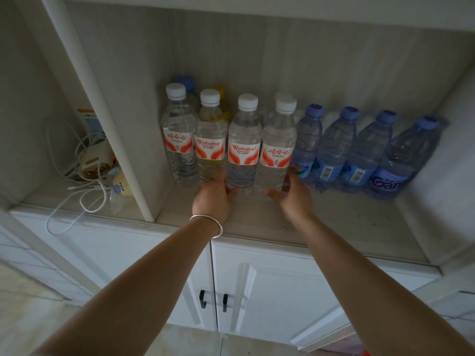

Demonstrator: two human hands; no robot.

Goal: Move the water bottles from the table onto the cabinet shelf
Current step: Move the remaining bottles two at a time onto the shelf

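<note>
The fingers of the left hand (212, 197) curl round the base of the third white-capped bottle (244, 142), thumb on its near side, while the fingers of the right hand (295, 199) wrap the base of the fourth white-capped bottle (277, 147), thumb in front and the other fingers hidden behind it. A silver bangle (207, 224) circles the left wrist. Both gripped bottles stand upright on the cabinet shelf (257, 222), long axis vertical, caps up, touching each other side by side. Their red-and-white labels face the camera: the third reads "Wahaha" in red Latin letters with small print below too fine to read, the fourth carries red Chinese characters. To the left stand two more of the same kind, the second white-capped bottle (210, 140) labelled "Wahaha" and the first white-capped bottle (177, 134) showing the Chinese characters, all four in a close row near the shelf's front. Behind them a blue cap (186, 82) and a yellowish bottle (222, 98) peek out. To the right, four blue-capped bottles (359, 152) stand upright in a row, blue labels with barcodes; the rightmost shows the letters "Gan", cut off. In the compartment to the left, past a white divider (115, 129), lie white cables (77, 201) and small gadgets. Below the shelf are white cabinet doors (257, 291) with black handles (213, 303).
</note>
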